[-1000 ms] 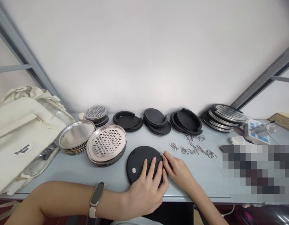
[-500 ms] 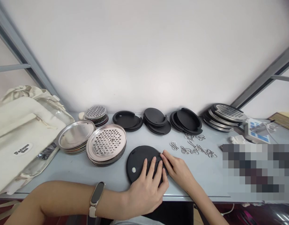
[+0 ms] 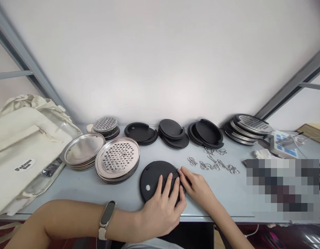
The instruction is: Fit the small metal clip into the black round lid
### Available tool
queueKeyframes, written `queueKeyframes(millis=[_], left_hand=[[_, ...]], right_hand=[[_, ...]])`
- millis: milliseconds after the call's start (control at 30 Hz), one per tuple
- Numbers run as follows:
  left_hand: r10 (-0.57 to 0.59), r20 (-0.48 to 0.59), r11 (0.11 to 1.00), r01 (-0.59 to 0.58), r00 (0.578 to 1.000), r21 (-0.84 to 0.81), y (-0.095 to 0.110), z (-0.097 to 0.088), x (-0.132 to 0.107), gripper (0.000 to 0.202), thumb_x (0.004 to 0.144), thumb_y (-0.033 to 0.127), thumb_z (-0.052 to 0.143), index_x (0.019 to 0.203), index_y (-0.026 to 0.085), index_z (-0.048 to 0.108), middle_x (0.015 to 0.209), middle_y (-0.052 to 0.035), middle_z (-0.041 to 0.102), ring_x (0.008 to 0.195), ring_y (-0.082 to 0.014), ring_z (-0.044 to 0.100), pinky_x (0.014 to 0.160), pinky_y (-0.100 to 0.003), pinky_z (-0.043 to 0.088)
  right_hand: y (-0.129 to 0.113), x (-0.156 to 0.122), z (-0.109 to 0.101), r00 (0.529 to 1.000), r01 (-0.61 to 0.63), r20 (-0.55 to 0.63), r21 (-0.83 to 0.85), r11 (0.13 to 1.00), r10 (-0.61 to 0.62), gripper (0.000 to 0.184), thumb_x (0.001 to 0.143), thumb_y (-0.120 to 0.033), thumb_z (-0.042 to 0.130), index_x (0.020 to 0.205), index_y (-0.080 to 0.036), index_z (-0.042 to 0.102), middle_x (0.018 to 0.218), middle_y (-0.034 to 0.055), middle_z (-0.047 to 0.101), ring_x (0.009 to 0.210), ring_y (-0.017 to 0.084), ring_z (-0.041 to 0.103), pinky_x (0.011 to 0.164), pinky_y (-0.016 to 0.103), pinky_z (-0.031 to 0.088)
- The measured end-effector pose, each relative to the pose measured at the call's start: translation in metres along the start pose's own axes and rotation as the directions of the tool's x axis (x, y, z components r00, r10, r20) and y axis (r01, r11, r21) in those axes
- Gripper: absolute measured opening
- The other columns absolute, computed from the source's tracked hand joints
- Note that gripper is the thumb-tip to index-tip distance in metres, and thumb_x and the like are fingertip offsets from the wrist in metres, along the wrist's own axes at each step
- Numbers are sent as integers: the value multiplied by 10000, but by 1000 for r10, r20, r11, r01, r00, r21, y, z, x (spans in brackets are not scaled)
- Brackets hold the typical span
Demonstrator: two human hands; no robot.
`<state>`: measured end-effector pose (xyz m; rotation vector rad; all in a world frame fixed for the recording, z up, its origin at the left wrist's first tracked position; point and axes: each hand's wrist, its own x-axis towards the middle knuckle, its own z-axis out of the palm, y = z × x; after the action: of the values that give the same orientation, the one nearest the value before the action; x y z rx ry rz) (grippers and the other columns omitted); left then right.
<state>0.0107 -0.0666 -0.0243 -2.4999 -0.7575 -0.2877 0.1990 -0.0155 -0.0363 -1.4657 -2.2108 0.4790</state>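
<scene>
A round black disc [image 3: 153, 176] lies flat on the grey table [image 3: 71, 188] right in front of me. My left hand [image 3: 162, 211] rests on its near right part with fingers stretched flat, pressing it down. My right hand [image 3: 194, 188] is at the disc's right edge, its fingertips pinched on a small metal clip [image 3: 179, 170] at the rim. A watch band is on my left wrist [image 3: 107, 218].
Loose wire clips [image 3: 214, 162] lie right of the disc. Perforated steel plates [image 3: 117, 159] and plain steel plates [image 3: 83, 151] are stacked at left, black discs [image 3: 172, 133] along the wall, more stacked plates [image 3: 249, 128] at right. A cream bag [image 3: 22, 148] fills the far left.
Hardly anything moves: both hands stay on the black disc, and my right fingertips shift very slightly at its rim.
</scene>
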Motion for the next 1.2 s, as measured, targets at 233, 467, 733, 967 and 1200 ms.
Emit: queueKeyframes(millis=[233,467,733,967,1200], left_hand=[[5,-3,1000,-5,1000,-4,0,1,0,533,937,348,350,1328,-3,440,1369,-284,449,1280,-447,413,1031,-605,259],[5,1,1000,-5,1000,3,1,2,0,544,933,364,362,1328,0,442,1381,-286,437,1291,-439,403,1042,-606,249],[9,9,1000,-9,1000,2,-1,0,0,542,936,370,363,1326,4,448,1367,-284,454,1290,-439,404,1035,-609,260],[9,6,1000,-8,1000,-11,-1,0,0,530,942,349,334,1319,-7,448,1359,-291,454,1284,-462,398,1005,-607,295],[1,8,1000,-1,1000,-11,1,1,0,526,941,353,342,1320,4,449,1363,-282,457,1287,-455,398,1013,-614,280]], right_hand=[[0,0,0,999,34,-29,-49,998,-35,221,958,-304,315,777,-237,423,522,-28,510,419,157,486,470,236,338],[1,-1,1,999,43,-26,-87,995,-46,221,966,-292,305,828,-224,463,540,-5,573,441,173,554,465,239,347],[3,1,2,999,53,-3,-109,993,-53,217,970,-276,292,875,-215,477,562,6,606,462,188,587,470,246,348],[1,0,0,999,39,-18,-66,997,-41,203,954,-275,318,807,-228,449,523,-20,553,420,165,534,454,236,334],[3,0,2,997,71,-26,-124,990,-75,210,959,-256,303,863,-212,485,549,7,610,455,189,596,455,242,342]])
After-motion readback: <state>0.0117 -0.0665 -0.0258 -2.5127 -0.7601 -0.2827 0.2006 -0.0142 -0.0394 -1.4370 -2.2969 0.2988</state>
